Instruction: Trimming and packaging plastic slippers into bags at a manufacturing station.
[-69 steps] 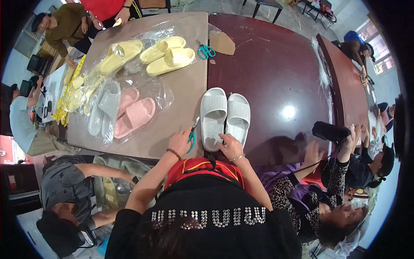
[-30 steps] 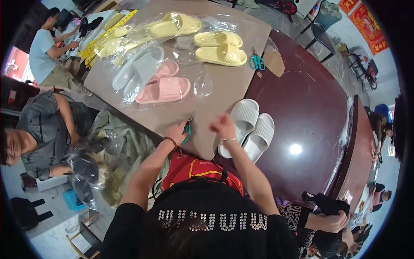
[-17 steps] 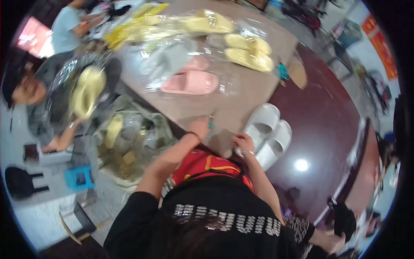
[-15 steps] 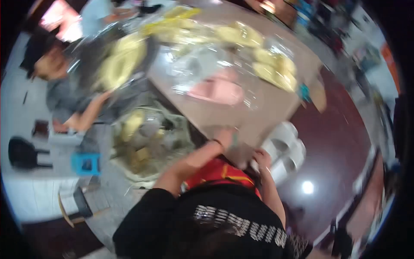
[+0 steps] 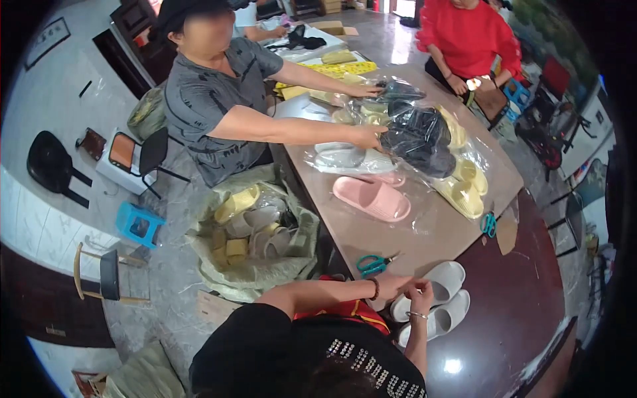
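Note:
My left hand (image 5: pixel 393 287), with a brown bracelet at the wrist, meets my right hand (image 5: pixel 419 296) at the table's near edge. Both have curled fingers pinched close together. Whatever may be between them is too small to make out. Right beneath and beside them is a pair of light grey-white slippers (image 5: pixel 446 280), partly covered by my hands. Teal-handled scissors (image 5: pixel 373 265) lie just beyond my left hand, blades toward the right. Farther up the board, a pink slipper (image 5: pixel 373 198) rests in front of white slippers (image 5: pixel 352 159) in clear plastic.
A co-worker in grey (image 5: pixel 225 99) reaches across to bagged black slippers (image 5: pixel 421 136). Bagged yellow slippers (image 5: pixel 464 189) and other teal scissors (image 5: pixel 489 224) are at the right. A woven sack (image 5: pixel 288 262) of slippers stands left of the table. Another person wears red (image 5: pixel 471 33).
My left hand has come back from the board to my right hand; the scissors now lie on the board. The co-worker has moved from holding bagged yellow slippers to reaching over bagged black ones.

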Tool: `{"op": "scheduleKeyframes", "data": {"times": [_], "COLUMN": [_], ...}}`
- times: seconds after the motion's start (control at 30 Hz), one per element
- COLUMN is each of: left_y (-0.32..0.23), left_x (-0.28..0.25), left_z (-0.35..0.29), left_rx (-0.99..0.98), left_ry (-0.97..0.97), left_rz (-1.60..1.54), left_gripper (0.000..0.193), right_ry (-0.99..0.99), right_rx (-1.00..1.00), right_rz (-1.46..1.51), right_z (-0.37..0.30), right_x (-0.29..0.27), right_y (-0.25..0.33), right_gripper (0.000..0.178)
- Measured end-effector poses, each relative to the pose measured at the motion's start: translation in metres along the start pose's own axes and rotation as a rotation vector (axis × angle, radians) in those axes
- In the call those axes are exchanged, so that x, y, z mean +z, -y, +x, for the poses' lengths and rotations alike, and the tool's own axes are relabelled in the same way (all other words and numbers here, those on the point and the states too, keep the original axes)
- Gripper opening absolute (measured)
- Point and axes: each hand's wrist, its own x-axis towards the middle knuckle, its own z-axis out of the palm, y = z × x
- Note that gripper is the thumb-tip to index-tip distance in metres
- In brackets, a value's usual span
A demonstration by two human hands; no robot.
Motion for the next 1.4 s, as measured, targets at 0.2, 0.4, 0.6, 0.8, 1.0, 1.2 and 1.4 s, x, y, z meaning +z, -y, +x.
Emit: {"op": "scheduleKeyframes", "data": {"times": [0.2,0.4,0.6,0.8,1.0,1.2,1.4], "left_y": [0.031,0.058,0.084,0.060,0.072,0.055,0.046], "left_x": [0.045,0.041,0.050,0.036,0.051,0.041,0.033], "left_z": [0.000,-0.019,-0.044,-0.048,-0.049,-0.032,-0.016], "left_rx": [-0.172,-0.249,-0.344,-0.249,-0.385,-0.386,-0.014], "left_ry": [0.007,-0.188,-0.200,-0.048,-0.166,-0.028,-0.126], "left_rz": [-0.361,-0.246,-0.276,-0.377,-0.418,-0.480,-0.074], "left_gripper": [0.023,0.022,0.022,0.023,0.023,0.021,0.018], "right_ry": [-0.247,-0.723,-0.749,-0.746,-0.932,-1.024,-1.117], "right_rx": [0.353,0.180,0.468,0.738,0.469,0.671,0.549], "right_rz": [0.614,-0.070,-1.080,-0.510,-0.715,-0.775,-0.330], "right_z": [-0.020,-0.021,0.011,0.040,0.006,-0.032,-0.060], "right_x": [-0.015,-0.055,-0.033,-0.095,-0.154,-0.206,-0.226], "right_y": [-0.012,-0.090,-0.057,-0.111,-0.093,-0.129,-0.159], "right_gripper": [0.015,0.029,0.065,0.053,0.041,0.049,0.050]}}
